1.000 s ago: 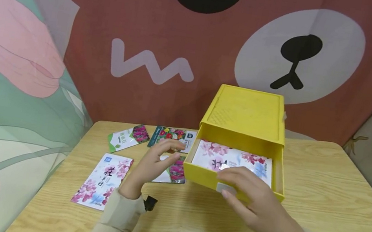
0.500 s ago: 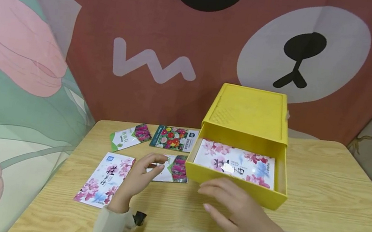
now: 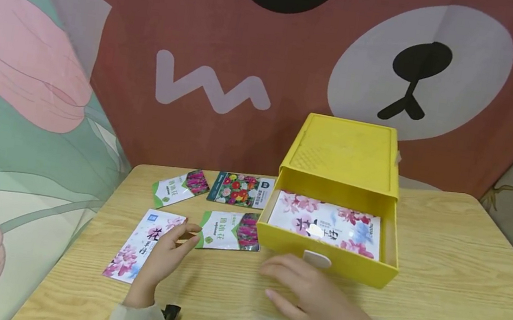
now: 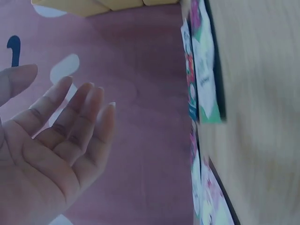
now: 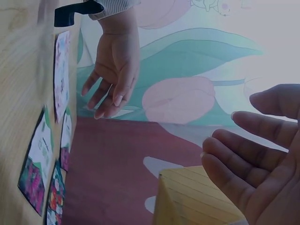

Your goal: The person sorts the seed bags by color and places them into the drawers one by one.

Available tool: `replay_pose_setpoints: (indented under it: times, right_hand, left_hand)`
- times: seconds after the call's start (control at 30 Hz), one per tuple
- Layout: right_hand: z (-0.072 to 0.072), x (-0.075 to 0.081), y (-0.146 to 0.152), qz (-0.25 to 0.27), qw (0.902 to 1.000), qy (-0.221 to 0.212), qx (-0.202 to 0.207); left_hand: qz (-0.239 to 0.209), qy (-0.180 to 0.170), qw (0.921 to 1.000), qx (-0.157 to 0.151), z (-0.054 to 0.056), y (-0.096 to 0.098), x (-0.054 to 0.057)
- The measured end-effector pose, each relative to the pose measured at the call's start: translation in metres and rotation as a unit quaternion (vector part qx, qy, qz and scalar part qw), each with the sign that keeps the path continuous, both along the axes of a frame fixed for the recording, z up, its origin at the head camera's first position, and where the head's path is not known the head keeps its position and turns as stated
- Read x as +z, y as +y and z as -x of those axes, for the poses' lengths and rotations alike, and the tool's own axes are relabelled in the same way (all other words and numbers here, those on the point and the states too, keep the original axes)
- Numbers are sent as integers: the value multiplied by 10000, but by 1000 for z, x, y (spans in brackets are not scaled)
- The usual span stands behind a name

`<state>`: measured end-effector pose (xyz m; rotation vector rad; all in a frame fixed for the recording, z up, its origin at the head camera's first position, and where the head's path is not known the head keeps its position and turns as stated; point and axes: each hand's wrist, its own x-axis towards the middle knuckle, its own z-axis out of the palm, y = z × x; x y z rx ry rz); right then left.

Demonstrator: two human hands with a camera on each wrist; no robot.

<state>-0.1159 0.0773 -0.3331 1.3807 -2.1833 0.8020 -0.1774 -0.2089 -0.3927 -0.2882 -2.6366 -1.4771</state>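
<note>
Beige-sleeved left hand [image 3: 165, 256] hovers near booklet [image 3: 134, 248], right hand [image 3: 308, 296] near drawer [image 3: 354, 268], fingers loosely apart.

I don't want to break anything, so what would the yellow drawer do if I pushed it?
The drawer would probably slide straight back, since its sides run into the box. It looks stiff, with straight edges. It may be fairly light for its size, because its walls look thin.

Nearest packet [image 3: 132, 247] (partly) behind left hand [image 3: 164, 255]
</note>
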Motion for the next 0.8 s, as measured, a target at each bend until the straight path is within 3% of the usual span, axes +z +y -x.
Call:
replay_pose_setpoints:
  times: [0.3,0.53,0.7,0.8]
  right_hand:
    - [4,-12,-10,80,9995,-304,92]
    - [8,-21,-13,-82,9981,-612,73]
    - [12,-28,-16,-116,9974,-716,43]
    - [14,-33,-18,-164,9936,-1118,30]
  left_hand:
    - [687,-607,9952,342,-12,-18,-5]
    - [1024,-1242,9844,710,-19,-31,-8]
    - [981,-1660,9762,994,-21,-41,-12]
    - [753,-1822,9739,1121,-21,-44,-17]
